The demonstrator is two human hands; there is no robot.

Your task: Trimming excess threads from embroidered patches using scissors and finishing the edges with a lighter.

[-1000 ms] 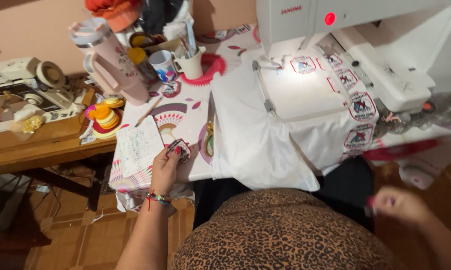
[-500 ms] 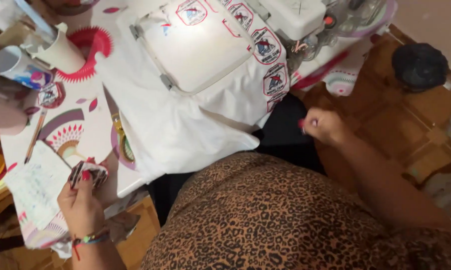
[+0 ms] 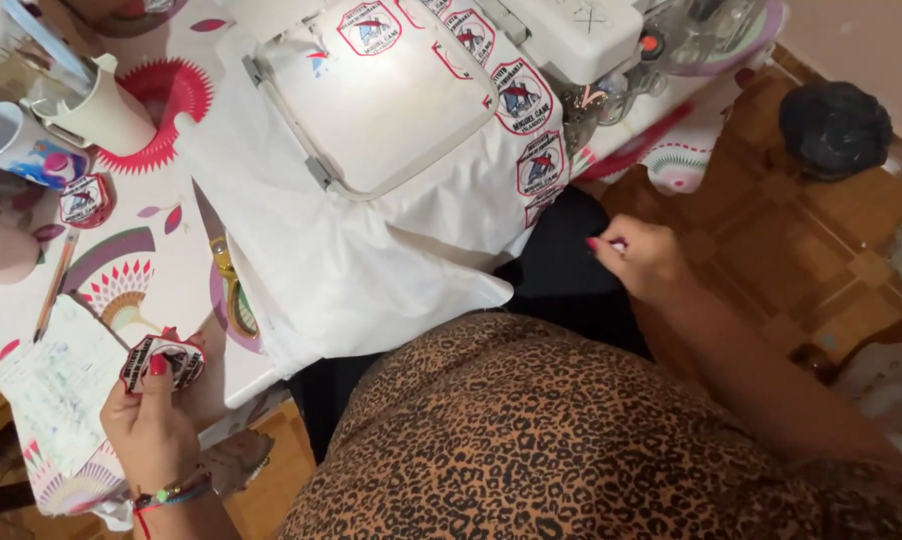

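1. A person in a leopard-print top (image 3: 571,440) sits at a sewing table, seen from above; the left hand (image 3: 151,425), at the lower left of the frame, pinches a small embroidered patch (image 3: 163,360) between thumb and fingers, just over the table's edge.
2. The right hand (image 3: 643,260), right of centre, is closed loosely with its fingertips pressed together on something small and pale; what it is cannot be made out. It hangs off the table, above the wooden floor (image 3: 821,260).
3. White fabric (image 3: 371,260) bearing a row of similar patches drapes from an embroidery hoop (image 3: 381,100) at the top centre, under the white sewing machine (image 3: 581,35).
4. A sheet of paper (image 3: 56,385) lies just left of the held patch; a pencil (image 3: 56,285) rests above it.
5. Another loose patch (image 3: 84,200) lies at the upper left beside a painted cup (image 3: 16,145) and a white mug (image 3: 96,110).
6. Scissors (image 3: 231,290) sit partly under the fabric's edge.
7. A dark round object (image 3: 836,128) rests on the floor, upper right.
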